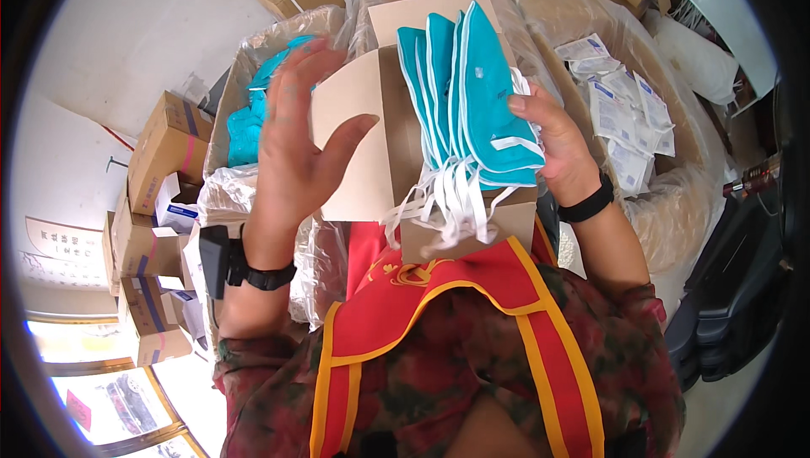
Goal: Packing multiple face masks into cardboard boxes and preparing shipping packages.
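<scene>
In my right hand (553, 133) is a stack of teal cloth pads (498, 112) with white edging and white straps. My thumb presses on the outer pad near its right edge, and the other fingers are mostly hidden behind the stack. The pads stand on edge, fanned out, over an open cardboard box (350, 142), and their straps (451, 196) dangle toward me. My left hand (299, 125) is raised with thumb and fingers apart, holding nothing, beside the box's left flap.
Left of the box, a plastic-lined carton holds more teal pads (246, 133). On the right, another lined carton (666, 192) contains several white printed packets (624, 108). Brown cartons (169, 150) are stacked at the far left. A black padded object (734, 289) stands at the right.
</scene>
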A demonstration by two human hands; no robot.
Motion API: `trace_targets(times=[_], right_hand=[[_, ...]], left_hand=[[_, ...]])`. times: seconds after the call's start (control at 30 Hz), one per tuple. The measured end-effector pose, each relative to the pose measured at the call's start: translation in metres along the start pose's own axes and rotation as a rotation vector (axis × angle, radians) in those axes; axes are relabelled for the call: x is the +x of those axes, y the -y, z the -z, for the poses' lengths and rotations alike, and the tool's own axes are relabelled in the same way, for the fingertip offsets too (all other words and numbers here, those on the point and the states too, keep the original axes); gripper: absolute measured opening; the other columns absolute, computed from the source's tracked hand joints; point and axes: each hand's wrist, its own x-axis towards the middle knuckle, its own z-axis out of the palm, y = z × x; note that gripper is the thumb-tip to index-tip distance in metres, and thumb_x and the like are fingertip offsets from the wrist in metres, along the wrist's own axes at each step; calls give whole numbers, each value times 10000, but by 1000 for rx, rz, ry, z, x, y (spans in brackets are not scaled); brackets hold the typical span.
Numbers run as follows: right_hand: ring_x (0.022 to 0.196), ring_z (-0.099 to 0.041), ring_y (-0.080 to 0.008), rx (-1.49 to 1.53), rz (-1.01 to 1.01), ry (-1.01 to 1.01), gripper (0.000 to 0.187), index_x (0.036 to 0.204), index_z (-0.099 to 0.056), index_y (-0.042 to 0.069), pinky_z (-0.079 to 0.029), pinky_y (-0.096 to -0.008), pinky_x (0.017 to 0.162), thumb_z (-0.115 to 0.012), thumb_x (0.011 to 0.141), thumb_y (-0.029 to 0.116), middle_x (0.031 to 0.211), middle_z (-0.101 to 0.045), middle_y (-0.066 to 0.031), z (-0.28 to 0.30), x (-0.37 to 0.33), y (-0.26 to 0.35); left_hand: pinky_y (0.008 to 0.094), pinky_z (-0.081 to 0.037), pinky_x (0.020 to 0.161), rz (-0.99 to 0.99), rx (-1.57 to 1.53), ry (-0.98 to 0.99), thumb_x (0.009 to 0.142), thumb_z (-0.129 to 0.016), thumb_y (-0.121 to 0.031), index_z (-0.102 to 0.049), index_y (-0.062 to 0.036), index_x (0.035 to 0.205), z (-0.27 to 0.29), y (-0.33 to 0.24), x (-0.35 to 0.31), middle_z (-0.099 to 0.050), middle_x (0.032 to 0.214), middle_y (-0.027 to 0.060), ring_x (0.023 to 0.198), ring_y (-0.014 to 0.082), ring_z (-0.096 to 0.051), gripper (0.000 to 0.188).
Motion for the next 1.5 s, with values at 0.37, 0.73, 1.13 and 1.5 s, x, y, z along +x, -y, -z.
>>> trace_targets(times=[0.37, 0.73, 1.13, 1.5], right_hand=[[967, -680, -202, 181, -234, 106, 377, 1197, -572, -2, -571, -346, 821, -570, 983, 309, 1092, -676, -130, 27, -4, -35], [894, -632, -112, -294, -338, 349, 322, 1152, -614, 14, -506, -263, 742, -711, 871, 135, 1028, -669, -50, -59, -56, -14], [706, -673, -199, -1637, 614, 354, 154, 894, -673, 8, -527, -315, 617, -704, 830, 144, 804, -689, -98, -88, -34, 36], [554, -599, -162, -1719, 356, 809, 131, 812, -636, 109, -426, -297, 423, -661, 717, 195, 698, -579, -6, -118, -98, 70]], left_hand=[[455, -452, 960, -725, 539, 254, 647, -700, -69, -541, -93, 932, -8, -25, 32, -613, 1033, 69, 999, 282, -611, 327], [408, -446, 742, -374, 691, 473, 648, -650, -6, -509, -47, 907, 5, -15, 25, -547, 880, 100, 879, 313, -559, 298], [435, -504, 780, 147, 291, 658, 699, -740, -157, -615, -46, 1051, -24, -39, -3, -643, 983, 173, 948, 381, -609, 389], [276, -431, 462, -352, 291, 777, 678, -638, -164, -468, -118, 720, 34, -101, -21, -412, 664, 10, 586, 150, -516, 181]])
